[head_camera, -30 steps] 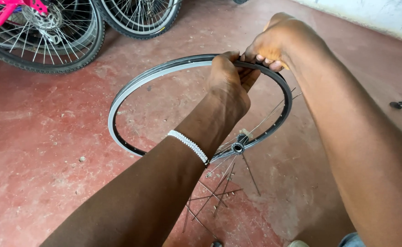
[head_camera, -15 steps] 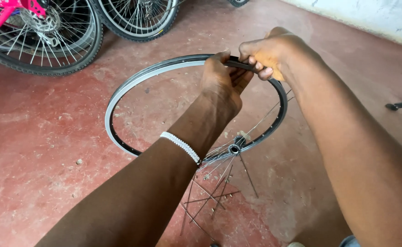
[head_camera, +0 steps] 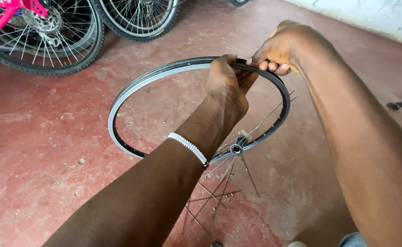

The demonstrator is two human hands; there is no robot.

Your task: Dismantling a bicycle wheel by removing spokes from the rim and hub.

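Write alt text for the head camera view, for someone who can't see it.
Two bare hands, left hand and right hand, grip the far edge of a bicycle rim above a red floor. A hub with loose spokes hangs below; bicycle wheels stand behind.

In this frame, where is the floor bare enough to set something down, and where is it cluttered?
Bare red floor lies left of the rim, between it and the parked bicycle wheels. Another bare patch lies beyond the rim, toward the white wall. It is crowded under the hub, where loose spokes are scattered. Both the left hand and the right hand grip the rim's far edge.
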